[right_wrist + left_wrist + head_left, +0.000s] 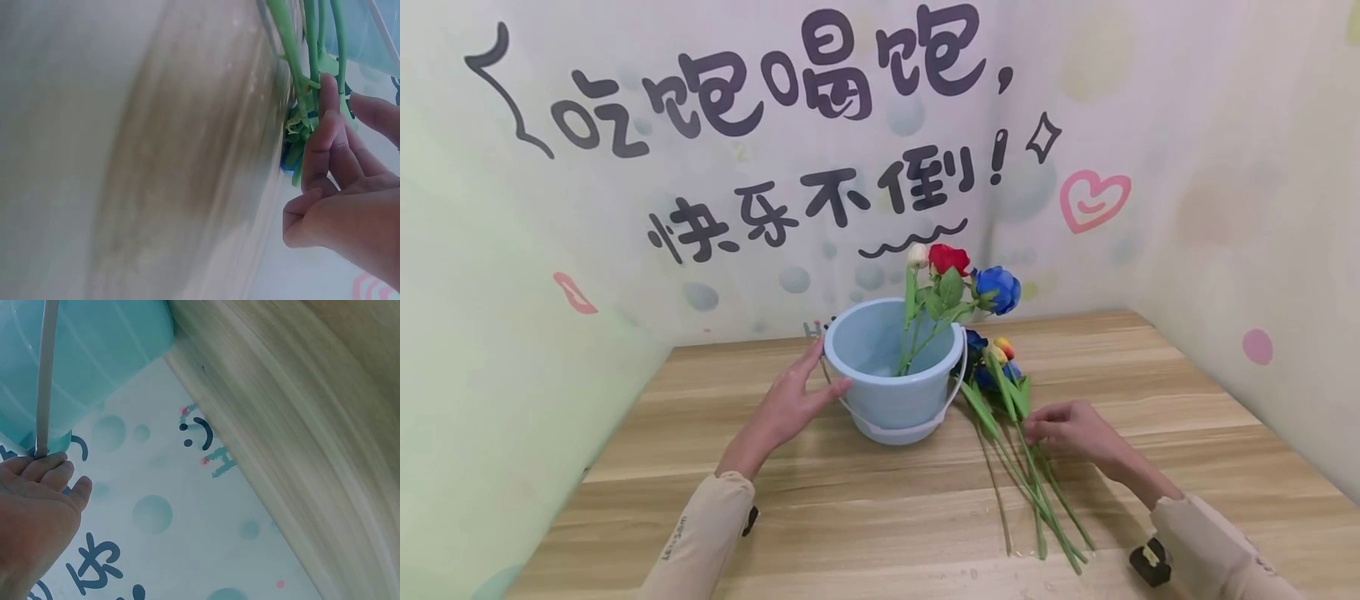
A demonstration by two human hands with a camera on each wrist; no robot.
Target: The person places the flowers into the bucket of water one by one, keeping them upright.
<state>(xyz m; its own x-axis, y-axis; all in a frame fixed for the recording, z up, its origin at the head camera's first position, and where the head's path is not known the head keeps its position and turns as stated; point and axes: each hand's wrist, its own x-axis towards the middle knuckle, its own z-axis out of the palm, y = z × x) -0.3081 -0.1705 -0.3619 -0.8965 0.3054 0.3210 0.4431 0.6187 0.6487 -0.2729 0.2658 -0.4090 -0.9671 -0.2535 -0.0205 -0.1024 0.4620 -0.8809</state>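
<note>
A light blue bucket with a white handle stands on the table. My left hand grips its left rim, thumb towards the front; in the left wrist view its bent fingers meet the rim by the handle. In the bucket lean a red rose, a blue flower and a white bud. To its right lie several long-stemmed flowers, among them an orange-yellow tulip and a blue bloom. My right hand pinches a green stem there between thumb and forefinger.
The wooden table meets a patterned wall with large lettering behind the bucket. Loose stem ends point towards the front edge. Small bits or drops lie near them.
</note>
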